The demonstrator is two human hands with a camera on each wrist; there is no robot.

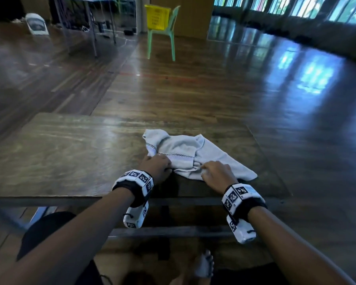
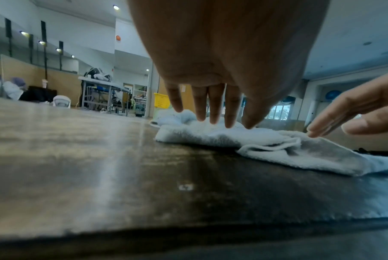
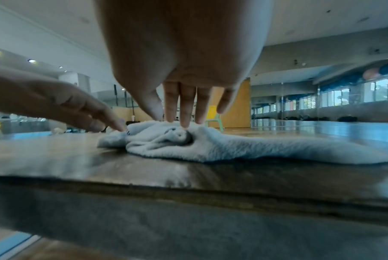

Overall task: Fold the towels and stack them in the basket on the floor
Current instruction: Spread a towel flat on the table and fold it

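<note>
While the towel (image 1: pixel 190 154) lies crumpled on the wooden table (image 1: pixel 56 153), toward its right half and close to the near edge, both hands reach down onto its near border. The left hand (image 1: pixel 157 168) rests at the towel's 8 o'clock corner, fingers extended downward, tips touching the terry; the left wrist view shows its fingertips (image 2: pixel 214 116) straight and pressing on the cloth rather than curled round it. The right hand (image 1: pixel 216 174) sits at about 5 o'clock on the heap; in the right wrist view its fingers (image 3: pixel 187 112) point straight down into a puckered fold, touching but not visibly pinching. So both hands look released and flat-fingered, feeling for an edge, with nothing grasped as yet.

Judged from this, the step in hand is the very start of folding: finding the hem and corners of a bunched towel. A checked stripe runs across the middle of the cloth, and one flap trails off toward 4 o'clock, nearly to the table's edge.

The next move probably calls for each hand to pinch a near corner and draw the cloth apart until it lies flat, before any fold is made. A yellow basket (image 1: pixel 157 17) stands on a green chair (image 1: pixel 166 37) far off at 12 o'clock; whether that is the task's basket cannot be told.
</note>
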